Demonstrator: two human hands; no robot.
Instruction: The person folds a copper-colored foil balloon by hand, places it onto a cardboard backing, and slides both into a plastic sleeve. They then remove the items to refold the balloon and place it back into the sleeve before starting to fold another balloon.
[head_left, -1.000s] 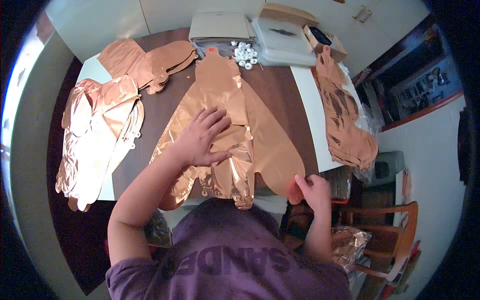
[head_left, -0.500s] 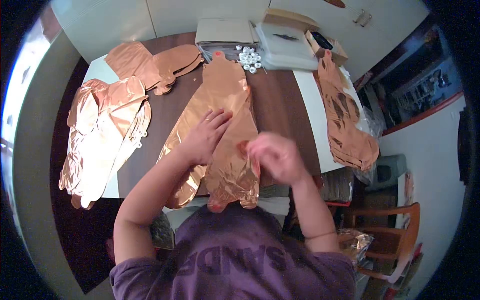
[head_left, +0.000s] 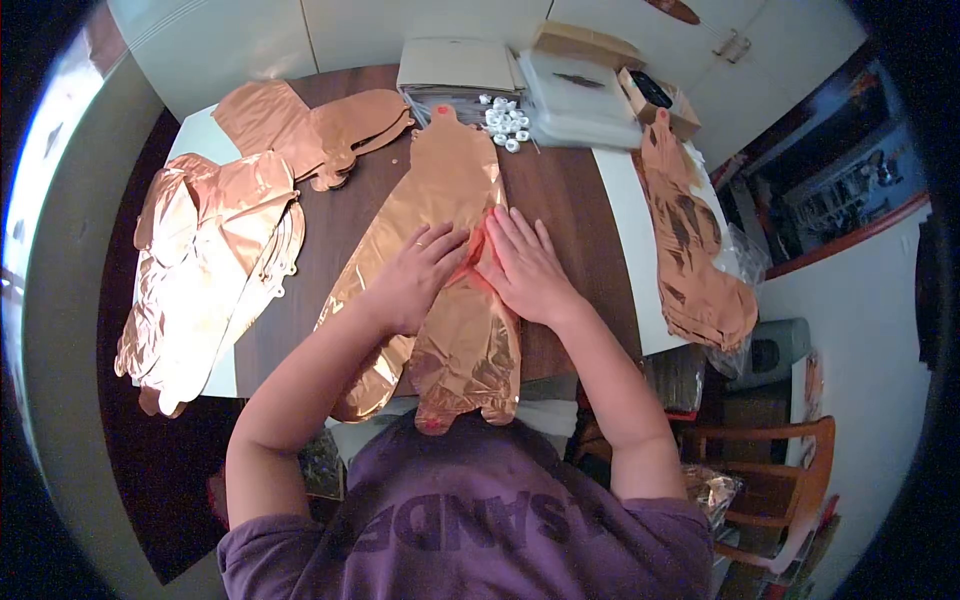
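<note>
A flat, copper-coloured foil balloon (head_left: 450, 170) lies lengthwise in front of me, over more foil layers that spread to the lower left. My left hand (head_left: 418, 275) rests on its middle, fingers stretched toward the upper right. On the balloon's right edge lies my right hand (head_left: 525, 265), palm down with the fingers extended. Between the two hands the foil is creased and reflects a reddish tint. The near end of the balloon reaches the table edge by my shirt.
Stacks of flat foil balloons lie at the left (head_left: 220, 240), back left (head_left: 270, 120) and right (head_left: 690, 240) of the dark table (head_left: 570, 210). Behind are small white rolls (head_left: 507, 122), a cardboard stack (head_left: 455, 65) and a clear plastic box (head_left: 575, 100). A wooden chair (head_left: 770, 435) stands lower right.
My right hand, blurred and raised over the right edge before, has come down flat on the foil, farther up and closer to my left hand. The left hand has hardly moved.
</note>
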